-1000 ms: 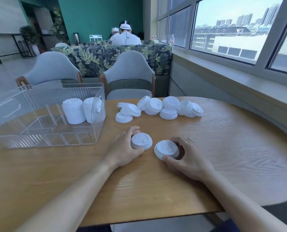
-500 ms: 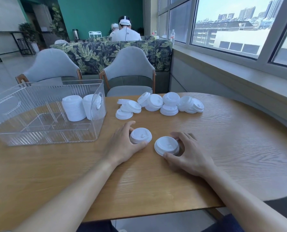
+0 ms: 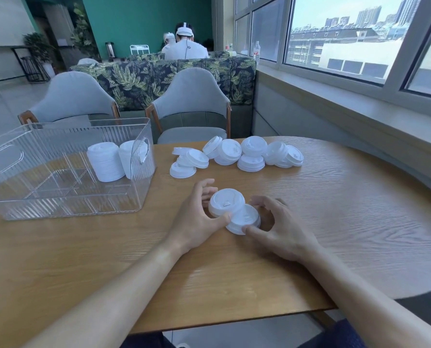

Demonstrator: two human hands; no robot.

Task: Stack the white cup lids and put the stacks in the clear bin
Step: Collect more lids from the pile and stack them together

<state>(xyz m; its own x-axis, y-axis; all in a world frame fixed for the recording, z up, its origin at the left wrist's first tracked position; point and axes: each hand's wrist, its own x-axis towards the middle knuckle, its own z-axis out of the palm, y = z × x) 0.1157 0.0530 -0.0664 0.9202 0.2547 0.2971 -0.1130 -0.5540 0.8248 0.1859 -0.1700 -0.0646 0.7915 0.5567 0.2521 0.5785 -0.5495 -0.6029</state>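
My left hand (image 3: 197, 217) grips a white cup lid (image 3: 225, 202), lifted and tilted so that it overlaps a second lid (image 3: 247, 221). That second lid lies on the table, held at its rim by my right hand (image 3: 279, 227). Further back a loose pile of lids (image 3: 237, 155) is spread across the table. The clear bin (image 3: 66, 207) stands at the left, with two stacks of lids (image 3: 106, 162) upright in its far right corner.
The wooden table (image 3: 335, 209) has a rounded right end and a front edge near my body. Two grey chairs (image 3: 192, 106) stand behind the table. A window sill runs along the right. People sit far back behind a leaf-patterned sofa.
My left hand has lifted its lid and carried it right, over the edge of the lid under my right hand. The two lids lay apart before.
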